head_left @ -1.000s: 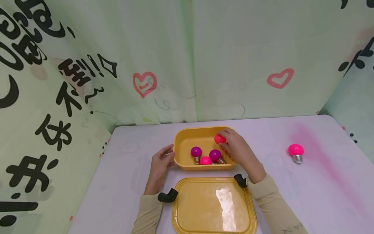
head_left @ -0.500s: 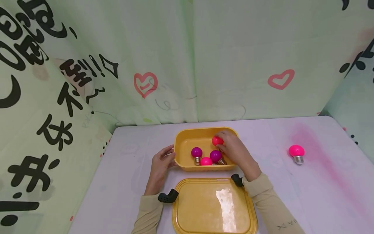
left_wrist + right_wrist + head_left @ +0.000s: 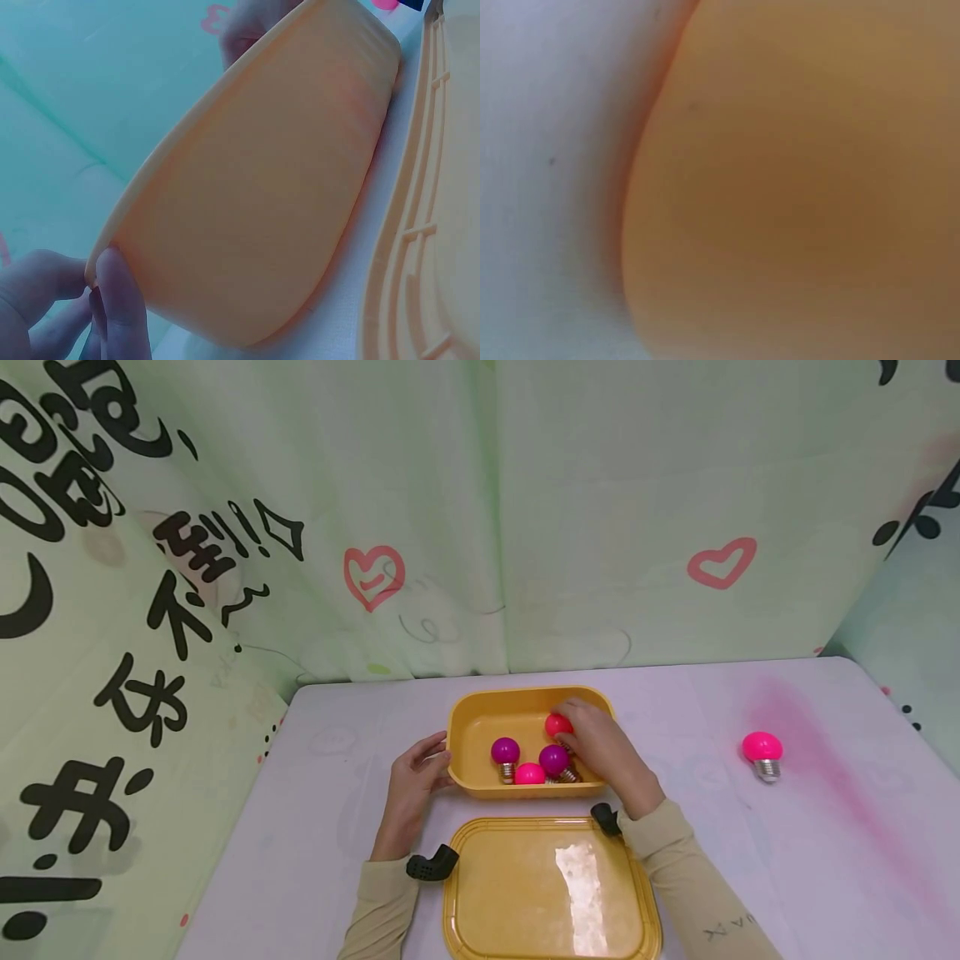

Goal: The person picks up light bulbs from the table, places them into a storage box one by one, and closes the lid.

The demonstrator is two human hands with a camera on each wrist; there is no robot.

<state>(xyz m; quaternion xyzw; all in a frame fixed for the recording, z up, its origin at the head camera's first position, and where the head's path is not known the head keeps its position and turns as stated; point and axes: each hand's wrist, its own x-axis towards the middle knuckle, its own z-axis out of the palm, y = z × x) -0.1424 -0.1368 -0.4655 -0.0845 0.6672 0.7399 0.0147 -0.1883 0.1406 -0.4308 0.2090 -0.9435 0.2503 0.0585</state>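
- From where I stand, the work looks midway through: a bright pink round bulb with a metal screw base (image 3: 557, 725) is being handled inside a deep yellow plastic box with rounded corners (image 3: 501, 792), perhaps being set down.
- The person's right hand (image 3: 606, 745) reaches over the box's right end, fingers and thumb pinched round that bulb.
- The left hand (image 3: 414, 779) grips the box's left rim between thumb and fingers, likely steadying it.
- I'd say the next move calls for letting this bulb rest without knocking its neighbours, then reaching right for the loose pink bulb (image 3: 762, 746).
- Bulbs I can count: five. Three pink: one pinched, one lying in the box (image 3: 530, 773), and the loose one, well apart on the white table (image 3: 720, 877).
- Two purple, both in the box: one on the left (image 3: 506, 749), another nearer the right hand (image 3: 554, 759).
- One box, and one flat glossy yellow plastic panel (image 3: 510, 893), perhaps its lid, just beside it on the person's side.
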